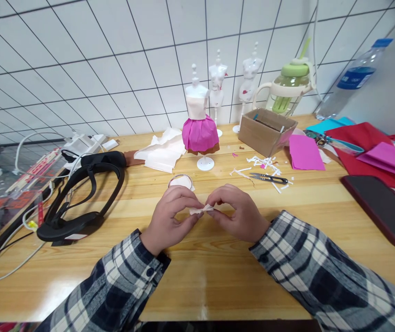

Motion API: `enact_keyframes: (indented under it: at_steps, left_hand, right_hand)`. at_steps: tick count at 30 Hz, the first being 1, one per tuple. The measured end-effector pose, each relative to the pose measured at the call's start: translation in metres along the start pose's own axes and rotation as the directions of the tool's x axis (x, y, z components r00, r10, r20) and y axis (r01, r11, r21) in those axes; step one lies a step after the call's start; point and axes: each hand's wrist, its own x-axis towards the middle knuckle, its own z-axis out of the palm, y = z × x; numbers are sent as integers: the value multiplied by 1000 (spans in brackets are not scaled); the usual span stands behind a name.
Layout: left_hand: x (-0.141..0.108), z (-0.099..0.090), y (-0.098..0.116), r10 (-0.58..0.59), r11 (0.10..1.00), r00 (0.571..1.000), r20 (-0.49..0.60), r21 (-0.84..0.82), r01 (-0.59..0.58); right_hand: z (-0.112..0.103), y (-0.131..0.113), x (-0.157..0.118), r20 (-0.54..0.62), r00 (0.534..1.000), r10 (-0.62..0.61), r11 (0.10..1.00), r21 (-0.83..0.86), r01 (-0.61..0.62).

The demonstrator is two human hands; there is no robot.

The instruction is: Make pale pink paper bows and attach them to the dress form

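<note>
My left hand [172,218] and my right hand [238,211] meet over the middle of the wooden table. Between their fingertips is a small, pale, crumpled paper piece [202,210], pinched at its left end by the left fingers and at its right end by the right. Just behind my left hand lies a ring-shaped item [180,180] with pale material inside it. Farther back stands a small white mannequin [197,99] wearing a pale top and a magenta skirt [200,133].
Thread snips [269,178] lie among white scraps behind my right hand. A cardboard box [265,133] and magenta paper [306,153] stand back right, a phone [384,207] at right. A black headset strap [79,198] occupies the left, near pale sheets [164,150].
</note>
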Motion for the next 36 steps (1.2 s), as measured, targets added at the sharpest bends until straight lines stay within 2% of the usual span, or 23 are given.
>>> enact_keyframes:
  at_steps: [4, 7, 9, 12, 15, 20, 23, 32, 36]
  left_hand:
    - [1, 3, 2, -131, 986, 989, 71, -95, 138]
    - [-1, 6, 0, -221, 966, 968, 115, -111, 233]
    - [-2, 10, -1, -301, 941, 946, 120, -123, 315]
    - [-3, 16, -3, -384, 888, 910, 156, -206, 410]
    - [-1, 19, -3, -393, 849, 894, 213, -289, 442]
    - [-1, 19, -3, -452, 774, 861, 234, -378, 509]
    - [-3, 18, -4, -461, 763, 854, 240, -384, 520]
    - [-3, 17, -6, -435, 800, 849, 299, -303, 517]
    - [-4, 18, -7, -478, 807, 844, 243, -258, 531]
  right_hand:
    - [1, 0, 0, 59, 987, 146, 988, 40, -149]
    - [3, 1, 1, 31, 955, 295, 951, 88, -297]
    - [4, 2, 1, 14, 937, 349, 927, 139, -347]
    - [5, 4, 1, 30, 929, 369, 906, 210, -367]
    - [7, 6, 0, 76, 920, 385, 882, 262, -391]
    - [7, 7, 0, 112, 902, 418, 850, 304, -431]
    - [7, 7, 1, 118, 892, 436, 832, 324, -450]
    - [3, 11, 1, 48, 925, 376, 925, 33, -378]
    - [4, 11, 2, 64, 912, 406, 911, 48, -409]
